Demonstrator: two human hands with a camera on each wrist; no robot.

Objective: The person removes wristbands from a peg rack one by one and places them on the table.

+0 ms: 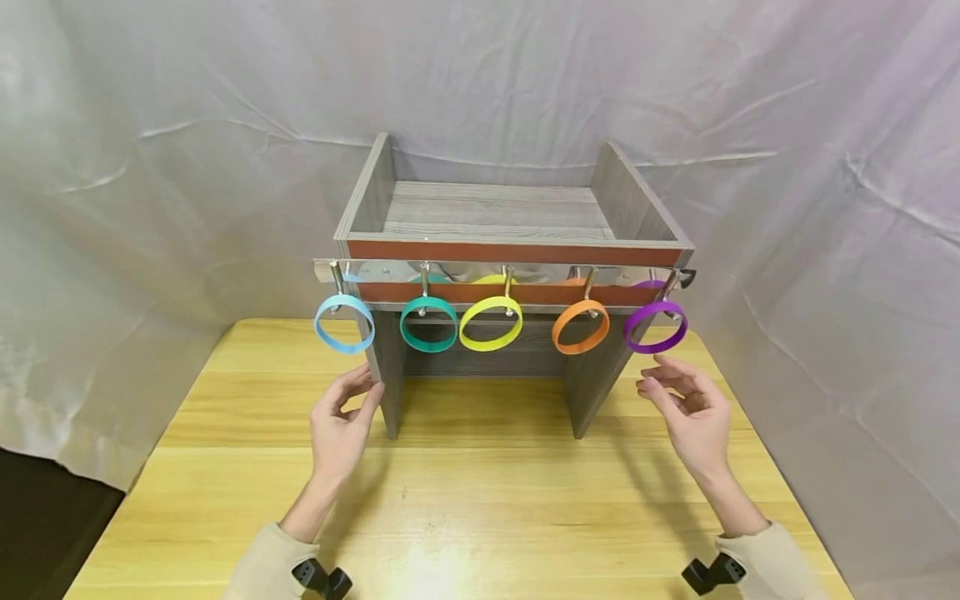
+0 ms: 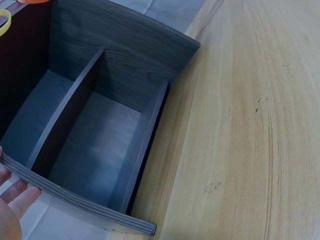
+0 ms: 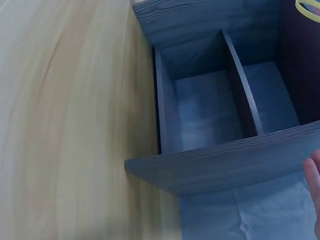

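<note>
A grey wood-grain shelf unit (image 1: 480,244) stands on the table, a metal hook rail (image 1: 465,271) across its front. From its hooks hang a light blue ring (image 1: 321,331), a teal ring (image 1: 405,333), a yellow ring (image 1: 463,329), an orange ring (image 1: 557,331) and a purple ring (image 1: 630,333). My left hand (image 1: 341,429) is at the left side panel (image 2: 100,206), fingertips at its front edge; how firmly they touch is unclear. My right hand (image 1: 697,421), fingers loosely bent and holding nothing, is below the purple ring, apart from the right panel (image 3: 240,155).
The light wooden table (image 1: 480,500) extends in front of the unit and to both sides. Grey sheeting (image 1: 480,83) hangs behind and beside it. Inside the unit a divider (image 2: 65,105) splits the space. Small black devices (image 1: 321,577) sit on both wrists.
</note>
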